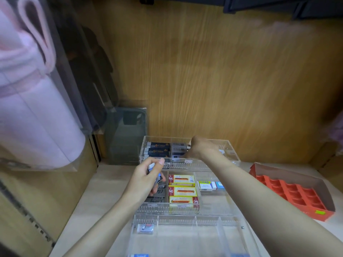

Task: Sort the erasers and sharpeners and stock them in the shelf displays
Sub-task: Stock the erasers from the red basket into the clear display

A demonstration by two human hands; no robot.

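At 9 o'clock, a pink padded item point(27, 108) hangs behind a clear panel. At 6 o'clock stand three stepped acrylic trays. The left hand point(146, 178) hovers over the middle tray point(213, 204), fingers curled round small blue-and-white erasers point(151, 166). Under it, at the tray's 9 o'clock, lie black erasers point(157, 193), then yellow-red boxes point(182, 191) in the centre and white Lyra erasers point(206, 185) at 3 o'clock. The front tray point(204, 219) holds one white packet point(145, 228) at 9 o'clock. The back tray point(230, 145) carries dark blue boxes point(159, 150) and grey boxes point(178, 150). The right hand point(202, 148) reaches in beside the grey boxes; its fingers are hidden, so I cannot tell its grip. At 4 o'clock sits a red carton point(319, 213) divided into cells.
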